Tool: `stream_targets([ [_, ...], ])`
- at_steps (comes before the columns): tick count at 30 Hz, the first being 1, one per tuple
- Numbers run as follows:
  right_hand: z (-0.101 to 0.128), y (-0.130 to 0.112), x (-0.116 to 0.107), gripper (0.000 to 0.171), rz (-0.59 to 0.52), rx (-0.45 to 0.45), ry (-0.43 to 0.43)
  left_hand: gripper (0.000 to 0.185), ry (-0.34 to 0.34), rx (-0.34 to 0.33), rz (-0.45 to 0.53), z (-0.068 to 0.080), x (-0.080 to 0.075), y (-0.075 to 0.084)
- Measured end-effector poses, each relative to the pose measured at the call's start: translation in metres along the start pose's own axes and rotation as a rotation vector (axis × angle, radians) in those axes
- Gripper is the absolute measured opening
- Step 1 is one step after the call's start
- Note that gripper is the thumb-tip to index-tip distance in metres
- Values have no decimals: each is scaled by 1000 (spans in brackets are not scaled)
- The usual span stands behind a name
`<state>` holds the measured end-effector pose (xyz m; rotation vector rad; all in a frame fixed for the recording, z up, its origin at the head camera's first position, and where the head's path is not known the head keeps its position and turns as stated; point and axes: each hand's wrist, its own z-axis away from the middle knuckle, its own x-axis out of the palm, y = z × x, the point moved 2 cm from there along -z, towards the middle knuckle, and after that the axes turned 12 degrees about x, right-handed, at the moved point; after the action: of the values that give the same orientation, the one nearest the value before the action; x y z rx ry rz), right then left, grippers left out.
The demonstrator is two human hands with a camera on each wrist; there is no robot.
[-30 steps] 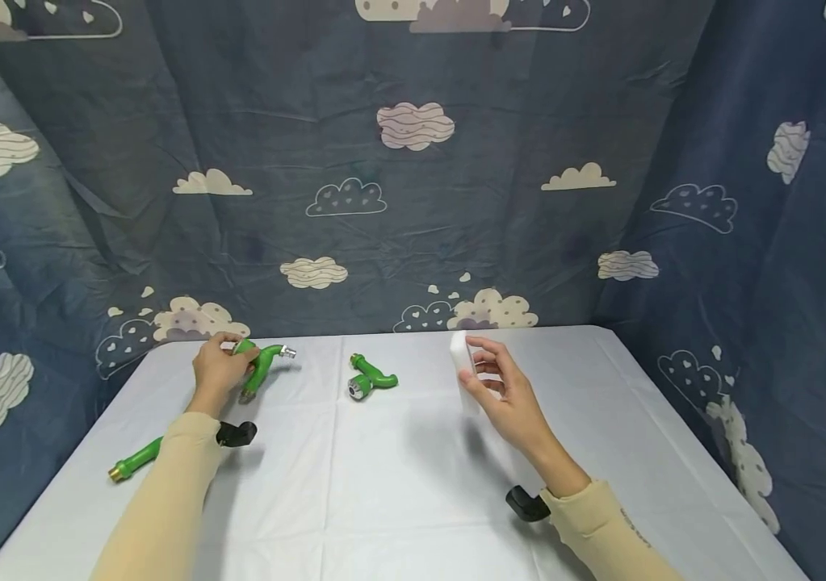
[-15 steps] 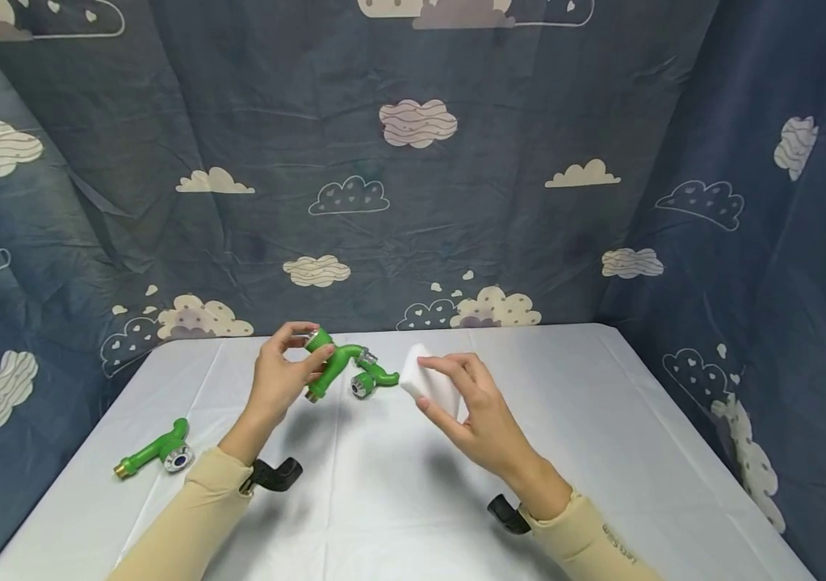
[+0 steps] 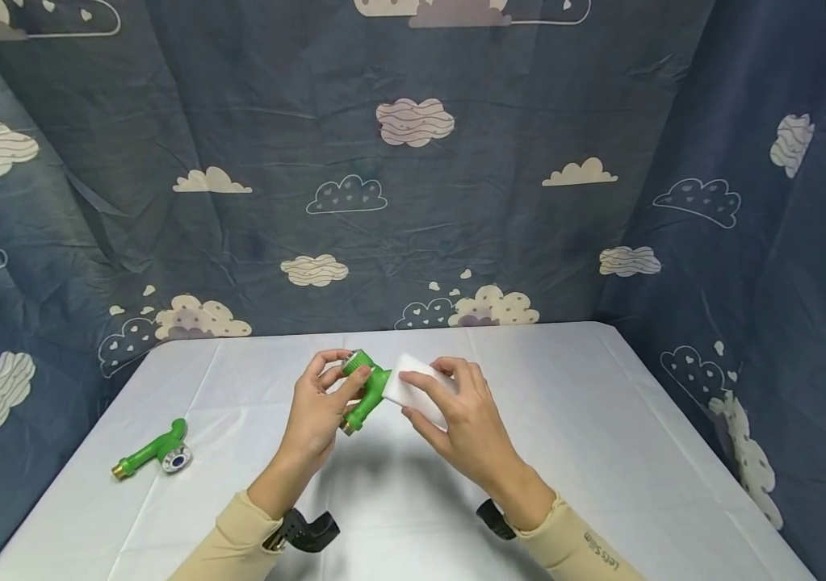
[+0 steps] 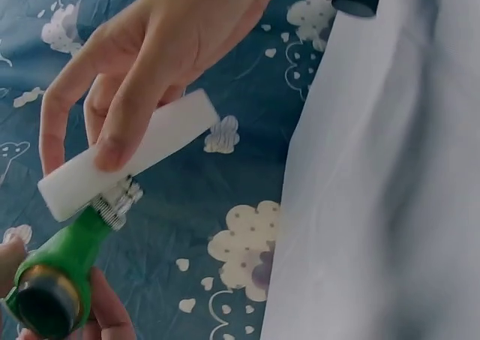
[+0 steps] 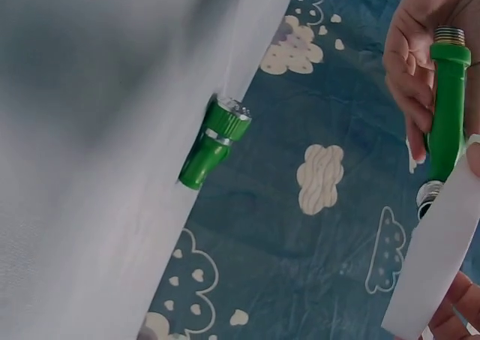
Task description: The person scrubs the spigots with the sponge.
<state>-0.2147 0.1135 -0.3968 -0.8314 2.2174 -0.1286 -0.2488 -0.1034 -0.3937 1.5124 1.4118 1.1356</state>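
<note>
Above the middle of the table, my left hand (image 3: 311, 415) grips a green tap (image 3: 371, 395) by its knob side, its brass threaded end pointing down. My right hand (image 3: 474, 428) pinches a white sponge block (image 3: 405, 391) between thumb and fingers. The sponge lies against the tap's metal spout end, as the left wrist view shows with the sponge (image 4: 150, 152) over the silver nozzle (image 4: 118, 203). In the right wrist view the threaded inlet (image 5: 450, 36) of the held tap points up beside my left hand.
A second green tap (image 3: 158, 449) lies on the white-covered table (image 3: 587, 452) at the left. A third green tap (image 5: 214, 141) lies near the table's far edge, hidden behind the hands in the head view. A dark cloud-patterned curtain (image 3: 500, 234) surrounds the table.
My left hand has lifted the tap and carried it right to the middle. My right hand has brought the sponge left, and it now meets the tap's spout.
</note>
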Motion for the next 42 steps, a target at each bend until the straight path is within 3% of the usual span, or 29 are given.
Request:
stream_targets([
  [7, -1, 4, 0, 49, 44, 12, 13, 36, 29, 16, 126, 6, 6, -7],
  [14, -3, 17, 3, 46, 58, 90, 38, 38, 22, -24, 141, 8, 12, -13],
  [19, -4, 22, 2, 46, 31, 121, 52, 61, -77, -90, 197, 9, 13, -13],
  [23, -6, 21, -1, 47, 2, 125, 64, 83, -163, -81, 175, 10, 11, -8],
  [27, -6, 14, -5, 48, -34, 82, 46, 83, -153, -11, 78, 10, 10, -4],
  [31, -4, 4, -6, 49, -15, 11, 13, 60, -124, 107, -43, 12, 10, -1],
  [34, -3, 4, -4, 49, 14, -1, 18, 38, -138, 210, -121, 15, 8, 1],
  [38, -5, 16, -3, 48, 22, 39, 37, 17, -158, 323, -214, 17, 6, 4],
  [42, -9, 32, -5, 46, 27, 147, 63, 15, -151, 371, -269, 17, 4, 7],
])
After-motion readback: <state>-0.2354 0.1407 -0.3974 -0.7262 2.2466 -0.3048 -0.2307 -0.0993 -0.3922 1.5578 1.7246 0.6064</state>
